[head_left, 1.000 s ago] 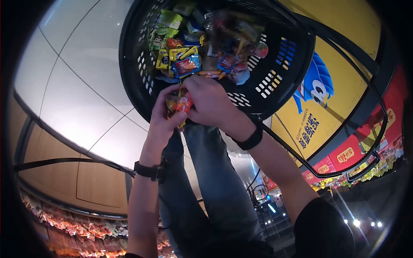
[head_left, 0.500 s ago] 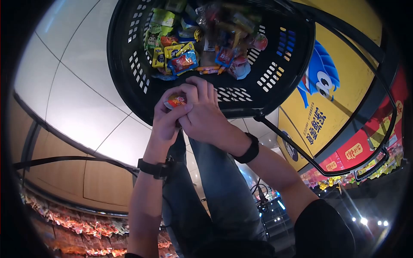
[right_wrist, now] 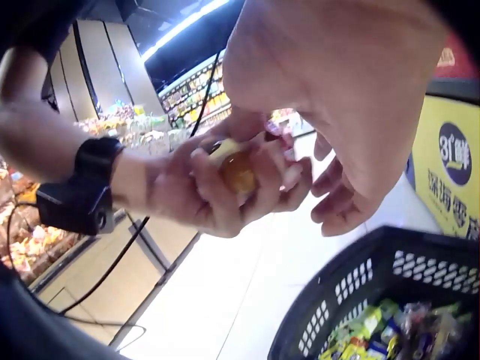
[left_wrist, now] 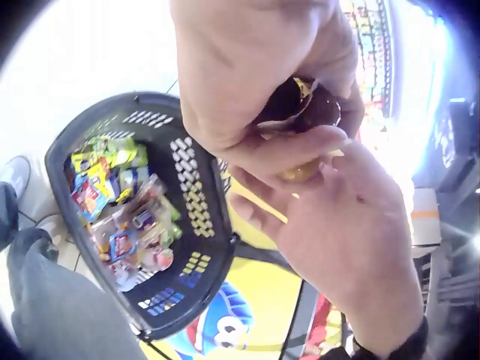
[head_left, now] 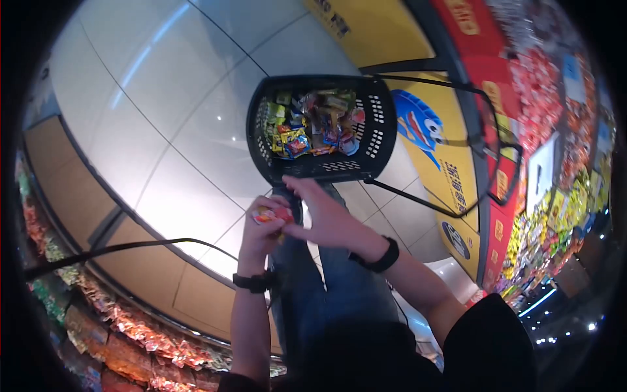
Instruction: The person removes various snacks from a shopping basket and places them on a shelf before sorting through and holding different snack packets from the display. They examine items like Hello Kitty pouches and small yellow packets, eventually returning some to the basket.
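My left hand (head_left: pixel 259 228) holds a small red packet (head_left: pixel 273 215) in its curled fingers. In the left wrist view, a dark, shiny opening (left_wrist: pixel 319 109) shows between that hand's fingers, with a rounded amber part (left_wrist: pixel 301 171) below. The amber part (right_wrist: pixel 238 172) also shows among the left fingers (right_wrist: pixel 214 187) in the right wrist view. Close beside it is my right hand (head_left: pixel 326 214), its fingers spread and its thumb near the packet; whether the thumb touches it is hard to tell.
A black basket (head_left: pixel 264 163) with many wrapped snacks stands on the tiled floor beyond the hands. Yellow panels (head_left: pixel 450 157) and red-edged snack bins (head_left: pixel 542 98) line the right. Wooden cabinets (head_left: pixel 147 264) and more bins curve along the left, crossed by a black cable (head_left: pixel 153 243).
The basket appears smaller and farther away, and more of the right-hand shelves shows. My right hand has parted from around the packet, its fingers spreading; my left hand still holds it.
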A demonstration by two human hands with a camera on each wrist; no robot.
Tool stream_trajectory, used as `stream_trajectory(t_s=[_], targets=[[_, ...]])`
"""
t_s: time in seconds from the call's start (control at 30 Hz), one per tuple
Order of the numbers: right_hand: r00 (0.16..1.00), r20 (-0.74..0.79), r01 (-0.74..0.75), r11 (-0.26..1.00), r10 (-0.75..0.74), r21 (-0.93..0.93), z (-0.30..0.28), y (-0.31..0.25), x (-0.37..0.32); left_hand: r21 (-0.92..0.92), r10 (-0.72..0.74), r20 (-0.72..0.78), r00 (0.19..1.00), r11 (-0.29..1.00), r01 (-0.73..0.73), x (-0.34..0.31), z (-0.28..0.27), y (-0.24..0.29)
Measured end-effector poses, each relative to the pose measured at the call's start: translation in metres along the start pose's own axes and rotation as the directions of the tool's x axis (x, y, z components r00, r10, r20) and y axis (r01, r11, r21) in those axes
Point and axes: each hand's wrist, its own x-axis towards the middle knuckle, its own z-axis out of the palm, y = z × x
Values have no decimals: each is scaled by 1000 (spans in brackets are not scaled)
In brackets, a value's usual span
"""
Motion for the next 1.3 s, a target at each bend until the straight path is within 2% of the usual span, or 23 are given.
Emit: stream_trajectory(t_s=[0.03, 0.1, 0.17, 0.2, 0.27, 0.3, 0.43, 0.5, 0.6, 0.63, 0.73, 0.8, 0.87, 0.9, 0.93, 0.97, 1.0, 1.07, 1.13, 1.17, 1.2, 1.23, 1.3], targets=[[988, -104, 118, 993, -116, 18, -7, -17, -11, -53, 64, 39, 997, 997, -62, -16, 12, 24], [966, -254, -11, 995, 37, 100, -34, -70, -45, -136, 203, 42, 978, 971, -195, -45, 30, 57], [895, -444, 111, 984, -38, 141, -55, -87, -77, -118, 303, -42, 952, 945, -306, -71, 72, 93], [865, -501, 173, 932, 10, 317, -61, -96, -92, -89, 288, -47, 957, 953, -291, -75, 74, 104], [836, -549, 113, 983, -16, 143, -71, -128, -128, -88, 284, 80, 955, 957, -277, -91, 128, 123], [822, -562, 171, 982, -95, 83, -64, -144, -140, -81, 262, 256, 930, 965, -250, -97, 142, 125], [700, -548, 332, 888, -458, -318, -57, -213, -189, -54, 132, 453, 882, 991, -120, -125, 217, 107], [636, -548, 367, 838, -543, -404, -61, -219, -213, 10, 63, 588, 806, 996, -85, -140, 246, 94], [568, -566, 387, 801, -598, -457, -69, -216, -259, 173, -42, 688, 724, 979, -107, -150, 278, 61], [535, -582, 352, 788, -612, -505, -75, -209, -275, 186, -32, 633, 773, 976, -112, -168, 303, 49], [400, -667, 269, 777, -628, -570, -97, -189, -328, 161, -52, 629, 775, 985, -64, -186, 352, -4], [305, -852, 319, 889, -426, -330, -111, -154, -360, 229, -148, 698, 701, 973, -22, -182, 369, -49], [190, -929, 345, 907, -318, -240, -122, -130, -399, 289, -222, 663, 715, 957, 30, -188, 400, -99], [171, -977, 428, 903, -126, -42, -129, -119, -420, 262, -321, 705, 632, 946, 188, -187, 411, -121], [167, -984, 516, 844, 68, 145, -135, -108, -441, 286, -349, 722, 598, 937, 201, -189, 423, -149], [119, -989, 493, 860, 86, 134, -140, -98, -463, 253, -308, 647, 698, 950, 184, -194, 432, -177], [-12, -997, 455, 888, 74, 61, -141, -84, -479, 226, -259, 573, 778, 962, 154, -197, 443, -203], [-249, -968, 354, 930, -10, -100, -156, -41, -510, 236, -373, 619, 691, 928, 289, -189, 454, -244], [-362, -932, 335, 930, -25, -154, -163, -27, -552, 315, -431, 558, 709, 900, 299, -204, 469, -267], [-279, -945, 507, 862, 171, 6, -162, -27, -576, 325, -434, 573, 695, 899, 294, -201, 475, -278], [-140, -925, 651, 737, 353, 182, -160, -23, -595, 350, -511, 598, 617, 859, 373, -196, 473, -287], [-178, -912, 629, 756, 370, 184, -163, -13, -611, 369, -574, 615, 542, 816, 445, -194, 470, -292], [-195, -903, 660, 732, 382, 168, -161, 10, -631, 345, -533, 593, 604, 845, 408, -202, 472, -295]])
